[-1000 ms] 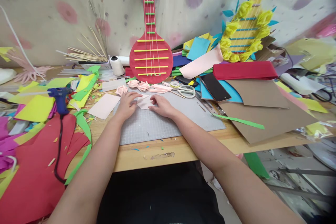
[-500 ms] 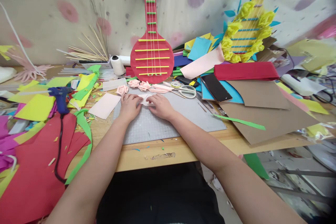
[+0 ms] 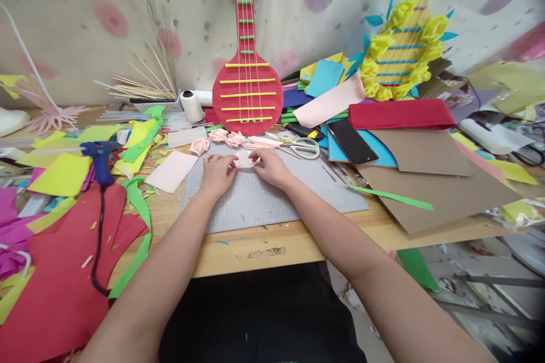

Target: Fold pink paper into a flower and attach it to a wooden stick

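Note:
Between my hands is a small pale pink piece of paper (image 3: 244,160), held by its two ends just above the grey cutting mat (image 3: 251,204). My left hand (image 3: 218,174) pinches its left end, and my right hand (image 3: 271,167) has the right end between thumb and fingers. Just beyond them lie several pink paper roses (image 3: 234,139) in a row. Folded pink strips (image 3: 259,143) and grey-handled scissors (image 3: 305,148) are to the right of the roses. A larger pale pink sheet (image 3: 171,171) rests left of my left hand, partly over the mat.
A red paper lute (image 3: 247,93) leans on the wall behind, with a yellow flowered one (image 3: 398,57) at right. A blue glue gun (image 3: 100,161) and red sheets (image 3: 63,272) lie left. A phone (image 3: 353,142) and brown cardboard (image 3: 443,187) lie right.
My hands have moved slightly apart and to the right. The small pink paper between them now shows flatter and wider. Other things stay in place, with a slight shift of the view.

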Demonstrator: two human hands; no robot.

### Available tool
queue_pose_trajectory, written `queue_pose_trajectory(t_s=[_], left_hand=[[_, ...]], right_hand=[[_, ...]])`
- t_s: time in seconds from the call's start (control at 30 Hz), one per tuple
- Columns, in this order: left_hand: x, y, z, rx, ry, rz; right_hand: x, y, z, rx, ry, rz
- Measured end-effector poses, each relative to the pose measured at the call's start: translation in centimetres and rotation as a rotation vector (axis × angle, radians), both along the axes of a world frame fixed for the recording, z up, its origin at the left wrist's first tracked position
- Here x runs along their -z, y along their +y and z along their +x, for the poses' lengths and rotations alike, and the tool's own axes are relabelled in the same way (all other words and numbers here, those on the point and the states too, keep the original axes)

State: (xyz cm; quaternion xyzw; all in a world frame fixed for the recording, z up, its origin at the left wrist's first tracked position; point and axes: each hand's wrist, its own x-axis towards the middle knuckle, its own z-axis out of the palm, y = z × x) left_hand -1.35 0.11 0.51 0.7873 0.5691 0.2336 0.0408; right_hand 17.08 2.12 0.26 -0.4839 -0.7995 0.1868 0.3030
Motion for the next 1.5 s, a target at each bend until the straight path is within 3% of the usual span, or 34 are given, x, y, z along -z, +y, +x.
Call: queue_pose_trajectory(t_s=[0.17, 0.3, 0.7, 0.93, 1.5], left_hand=[[-0.3, 0.0, 0.4, -0.063, -0.064, -0.063], [-0.3, 0.1, 0.7, -0.125, -0.113, -0.100], [0.2, 0.7, 1.7, -0.235, -0.109, -0.084], [0.1, 0.6, 2.1, -0.220, -0.004, -0.003], [-0.1, 0.4, 2.2, -0.156, 0.136, -0.027]], right_hand=[[0.5, 0.3, -0.2, 0.111, 0.116, -0.207], [0.9, 0.6, -0.6, 0.192, 0.134, -0.233], [0.6, 0.2, -1.8, 0.300, -0.044, -0.131], [0.4, 0.0, -2.0, 0.317, -0.084, -0.101], [0.1, -0.5, -2.3, 0.265, -0.265, -0.037]])
